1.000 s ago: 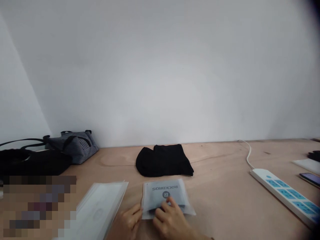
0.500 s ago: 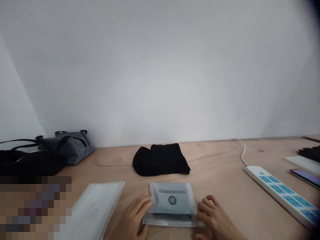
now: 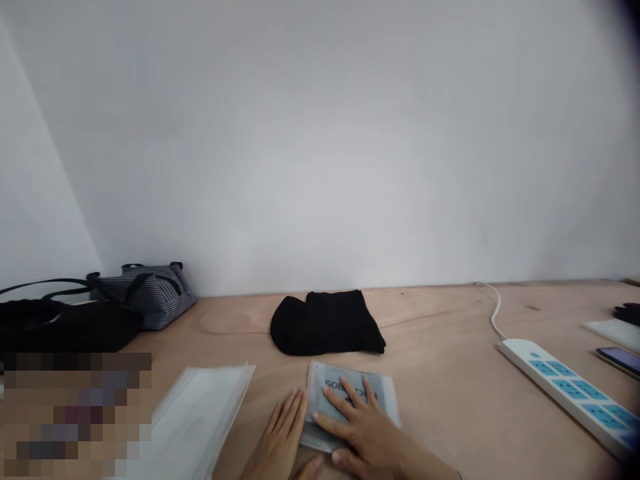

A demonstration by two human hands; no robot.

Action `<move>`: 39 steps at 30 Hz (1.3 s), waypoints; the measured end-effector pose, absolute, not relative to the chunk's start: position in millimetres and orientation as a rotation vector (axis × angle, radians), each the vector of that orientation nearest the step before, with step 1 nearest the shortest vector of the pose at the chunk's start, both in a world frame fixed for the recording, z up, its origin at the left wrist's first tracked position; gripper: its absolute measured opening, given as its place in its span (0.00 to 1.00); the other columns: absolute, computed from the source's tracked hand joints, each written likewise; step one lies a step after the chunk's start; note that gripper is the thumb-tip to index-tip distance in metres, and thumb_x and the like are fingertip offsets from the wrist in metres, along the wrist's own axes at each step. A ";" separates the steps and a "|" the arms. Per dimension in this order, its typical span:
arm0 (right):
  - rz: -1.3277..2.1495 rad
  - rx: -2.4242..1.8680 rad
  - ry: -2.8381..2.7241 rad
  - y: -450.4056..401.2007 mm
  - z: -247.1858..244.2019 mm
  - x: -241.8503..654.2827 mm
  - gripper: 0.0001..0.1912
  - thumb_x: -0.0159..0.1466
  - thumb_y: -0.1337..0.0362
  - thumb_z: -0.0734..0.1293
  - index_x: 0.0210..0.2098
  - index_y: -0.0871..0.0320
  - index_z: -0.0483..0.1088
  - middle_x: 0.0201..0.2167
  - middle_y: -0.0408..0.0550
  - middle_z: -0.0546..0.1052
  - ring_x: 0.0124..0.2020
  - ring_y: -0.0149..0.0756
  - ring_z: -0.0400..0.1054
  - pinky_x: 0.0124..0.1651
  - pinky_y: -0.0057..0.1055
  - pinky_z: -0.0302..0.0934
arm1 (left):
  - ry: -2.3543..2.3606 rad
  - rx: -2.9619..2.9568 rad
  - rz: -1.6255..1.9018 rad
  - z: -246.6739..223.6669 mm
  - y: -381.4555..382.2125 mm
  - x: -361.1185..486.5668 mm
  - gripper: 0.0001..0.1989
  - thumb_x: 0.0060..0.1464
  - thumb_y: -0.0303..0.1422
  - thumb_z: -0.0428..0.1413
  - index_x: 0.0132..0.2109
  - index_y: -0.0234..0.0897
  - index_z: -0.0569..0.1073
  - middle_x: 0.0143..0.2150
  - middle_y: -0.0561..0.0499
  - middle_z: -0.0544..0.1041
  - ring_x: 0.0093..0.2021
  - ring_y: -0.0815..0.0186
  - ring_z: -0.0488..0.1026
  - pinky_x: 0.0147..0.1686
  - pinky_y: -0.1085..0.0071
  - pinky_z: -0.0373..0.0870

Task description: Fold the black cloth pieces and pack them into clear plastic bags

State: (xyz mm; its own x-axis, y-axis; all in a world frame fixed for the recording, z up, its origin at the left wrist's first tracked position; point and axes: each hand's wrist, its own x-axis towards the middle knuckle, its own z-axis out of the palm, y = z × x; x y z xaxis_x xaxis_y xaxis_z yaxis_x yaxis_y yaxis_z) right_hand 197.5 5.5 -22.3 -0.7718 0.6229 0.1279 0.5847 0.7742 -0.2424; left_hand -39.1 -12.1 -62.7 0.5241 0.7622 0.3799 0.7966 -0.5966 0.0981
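A clear plastic zip bag with a grey insert and dark lettering lies flat on the wooden table, turned slightly. Across its front and middle my right hand rests with fingers spread, covering part of the print. My left hand lies along the bag's left edge, fingers stretched out and close together, thumb apart. Beyond the bag, nearer the wall, sits a folded black cloth item. Left of my left hand are flat translucent plastic bags.
A white power strip with blue sockets and a cable lies at the right. Past it are a phone and a dark item at the edge. At the left stand a striped bag and a black bag; a pixelated patch hides the lower left.
My right hand has moved left from the bag's right corner onto its top, fingers spreading. The bag has turned slightly. My left hand has straightened along its edge. The view has shifted a little left.
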 end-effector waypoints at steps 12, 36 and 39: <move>-0.255 -2.132 -1.957 -1.5 -87.5 277.1 0.35 0.53 0.37 0.55 0.57 0.40 0.55 0.58 0.56 0.56 0.53 0.75 0.48 0.31 0.74 0.48 | -1.599 -2.911 -0.367 -53.1 -7.7 -36.1 0.34 0.49 0.41 0.52 0.62 0.40 0.51 0.62 0.44 0.53 0.60 0.50 0.52 0.56 0.53 0.54; -0.241 -1.933 -2.159 107.4 -35.1 218.6 0.14 0.61 0.75 0.55 0.33 0.61 0.71 0.36 0.54 0.69 0.39 0.38 0.63 0.37 0.30 0.54 | -1.758 -2.564 -0.353 -11.2 117.8 -30.3 0.12 0.57 0.34 0.51 0.47 0.35 0.67 0.47 0.47 0.69 0.43 0.63 0.69 0.41 0.60 0.68; -0.220 -1.907 -2.155 104.3 -33.8 223.6 0.14 0.62 0.72 0.55 0.34 0.59 0.71 0.35 0.52 0.69 0.39 0.37 0.63 0.38 0.29 0.53 | -1.783 -2.552 -0.373 -9.7 114.5 -33.2 0.08 0.58 0.32 0.49 0.44 0.35 0.69 0.44 0.48 0.71 0.43 0.63 0.68 0.43 0.63 0.65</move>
State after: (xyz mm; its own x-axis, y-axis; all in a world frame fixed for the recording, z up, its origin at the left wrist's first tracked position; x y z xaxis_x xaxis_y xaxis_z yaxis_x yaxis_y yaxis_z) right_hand 223.6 104.3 -33.8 -0.1084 0.9516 0.2877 0.9901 0.1293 -0.0547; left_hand -33.2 114.5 -9.7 0.3253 0.9249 0.1970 0.9263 -0.3536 0.1302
